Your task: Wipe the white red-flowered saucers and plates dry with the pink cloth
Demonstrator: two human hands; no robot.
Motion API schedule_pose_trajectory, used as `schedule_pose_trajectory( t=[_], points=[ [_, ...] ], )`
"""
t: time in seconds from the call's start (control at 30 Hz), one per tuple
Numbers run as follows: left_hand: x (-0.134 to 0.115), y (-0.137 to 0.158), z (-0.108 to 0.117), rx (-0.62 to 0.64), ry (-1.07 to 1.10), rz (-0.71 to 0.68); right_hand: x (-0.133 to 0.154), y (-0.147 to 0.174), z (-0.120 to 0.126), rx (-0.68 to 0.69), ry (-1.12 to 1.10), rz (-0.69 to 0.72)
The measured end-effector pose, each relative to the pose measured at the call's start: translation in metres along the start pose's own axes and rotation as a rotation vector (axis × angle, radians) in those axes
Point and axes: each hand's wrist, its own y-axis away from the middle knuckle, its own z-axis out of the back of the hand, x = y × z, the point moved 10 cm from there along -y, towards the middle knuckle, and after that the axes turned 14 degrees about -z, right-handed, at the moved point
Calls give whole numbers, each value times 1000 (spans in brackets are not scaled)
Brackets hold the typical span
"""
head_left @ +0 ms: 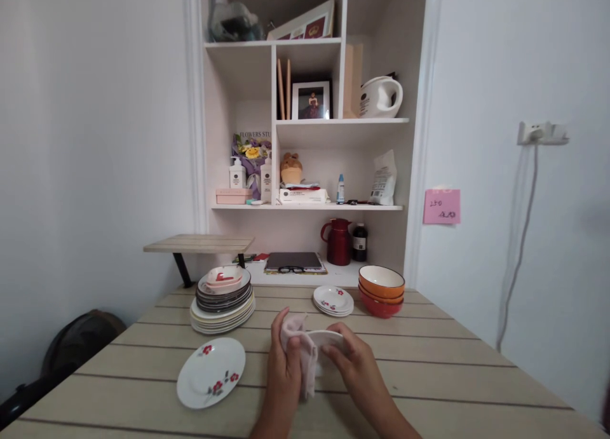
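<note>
Above the front middle of the table, my left hand [284,356] is closed around a pale pink cloth [309,363]. The cloth is folded over the left edge of a small white plate [325,338], and its lower end hangs down. My right hand [350,355] pinches the right rim of that plate, thumb on the near side and fingers behind. The plate is tilted, so its face hardly shows. To the left of my hands, a larger white plate with red flowers [211,372] lies flat on the table.
A stack of plates [222,309] topped by small dishes stands back left, beside a raised wooden stand [200,243]. Small flowered plates [333,300] and stacked orange and red bowls [381,291] stand at the back right. Behind are a laptop [293,261], a red jug [338,242] and shelves.
</note>
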Motion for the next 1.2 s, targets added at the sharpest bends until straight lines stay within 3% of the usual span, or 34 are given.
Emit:
schedule_pose_trajectory(
  t=[0.23, 0.4, 0.5, 0.8, 0.93, 1.2],
  points=[
    [-9, 0, 17, -197, -166, -59, -12, -1, -13, 75, -65, -61],
    [-36, -3, 29, -281, -323, -253, -21, 0, -22, 100, -127, -113],
    [-43, -6, 23, -206, -331, -305, -21, 1, -24, 112, -141, -108],
    [-30, -4, 13, -88, -197, -166, -20, 2, -24, 110, -129, -115],
    [-29, -5, 4, 20, -181, -136, -18, 2, -18, 80, -93, -98],
    [-35, -1, -13, 196, -177, -289, -17, -2, -4, 19, -50, -80]
  ],
)
